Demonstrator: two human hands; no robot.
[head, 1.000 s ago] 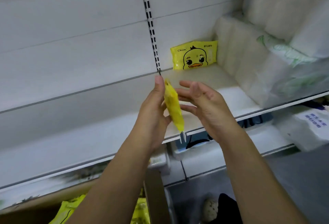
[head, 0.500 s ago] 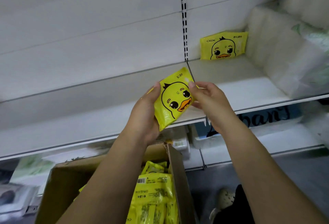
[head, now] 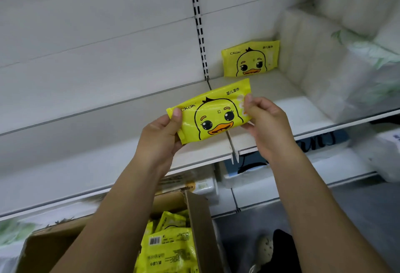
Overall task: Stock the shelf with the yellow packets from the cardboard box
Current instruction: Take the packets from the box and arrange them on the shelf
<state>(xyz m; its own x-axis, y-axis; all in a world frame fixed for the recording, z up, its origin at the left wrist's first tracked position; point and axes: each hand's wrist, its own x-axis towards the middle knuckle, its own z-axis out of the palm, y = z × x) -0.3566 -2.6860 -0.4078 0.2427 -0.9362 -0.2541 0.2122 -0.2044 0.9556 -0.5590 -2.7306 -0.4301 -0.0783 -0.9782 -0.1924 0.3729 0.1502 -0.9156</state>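
Above the white shelf (head: pixel 108 164), both hands pinch one yellow packet (head: pixel 212 112) face-up: left hand (head: pixel 160 140) at its left end, right hand (head: pixel 266 125) at its right. Another packet (head: pixel 251 59) leans against the back panel. Down below, the cardboard box (head: pixel 199 225) holds more.

Brightness: soft, even light on the white shelf (head: pixel 108 160); dimmer beneath its front edge.
Source: out of frame, apparently overhead.
Glare: small glossy highlights on the held yellow packet (head: pixel 213 116), mostly its left end.
Shadows: faint on the shelf; cardboard box (head: pixel 201 229) interior and floor (head: pixel 357 218) at lower right shaded.
Blur: white packs (head: pixel 346 66) at the shelf's right end smeared; lower left corner soft.
Distortion: wide-angle bowing; shelf edges slant, slotted upright (head: pixel 198 23) leans.
Sharpest: the held yellow packet's print; rear packet (head: pixel 251 59) at the shelf's back slightly softer.
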